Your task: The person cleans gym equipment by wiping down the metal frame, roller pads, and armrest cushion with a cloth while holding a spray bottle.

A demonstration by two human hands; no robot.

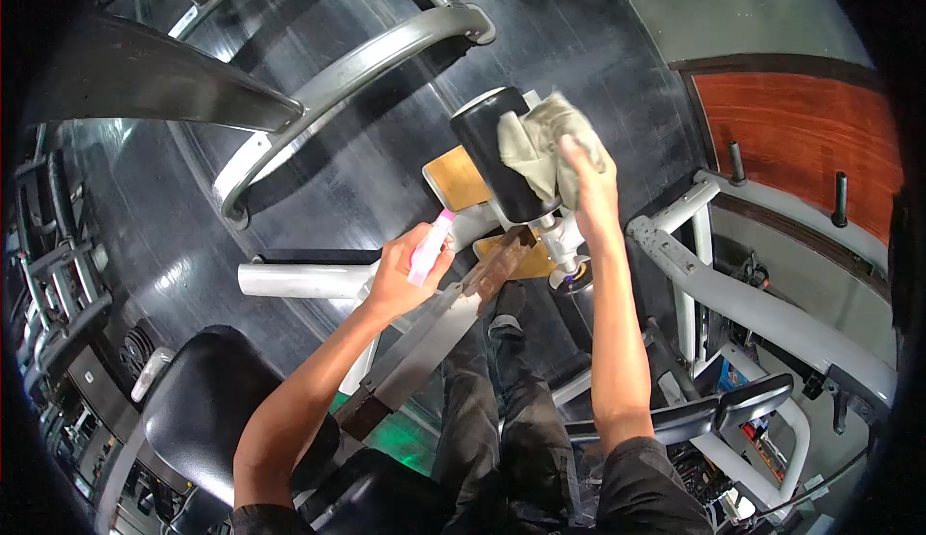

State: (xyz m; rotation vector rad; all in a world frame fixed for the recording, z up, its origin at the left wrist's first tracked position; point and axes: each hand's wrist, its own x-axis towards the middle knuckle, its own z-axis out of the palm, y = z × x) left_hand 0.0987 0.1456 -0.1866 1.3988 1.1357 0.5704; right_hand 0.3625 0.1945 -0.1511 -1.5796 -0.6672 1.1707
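My right hand (593, 183) grips a crumpled, pale grey-green cloth (545, 144), which lies against a black padded roller (497, 154) of a gym machine. The cloth covers the roller's right side, and the hand's edges are slightly blurred. Lower and to the left, my left hand (410, 274) is closed round a spray bottle (429, 250) with a pink tip and pale top. Most of the bottle's body is hidden by the fingers. That hand is above the machine's grey metal beam (424, 342), apart from the roller.
Wooden foot plates (457, 180) sit beside the roller. A curved metal frame (386, 53) arches at upper left. Black padded seats (207, 410) stand at lower left. At right are a grey machine frame (762, 303) and a red-brown wood panel (791, 139).
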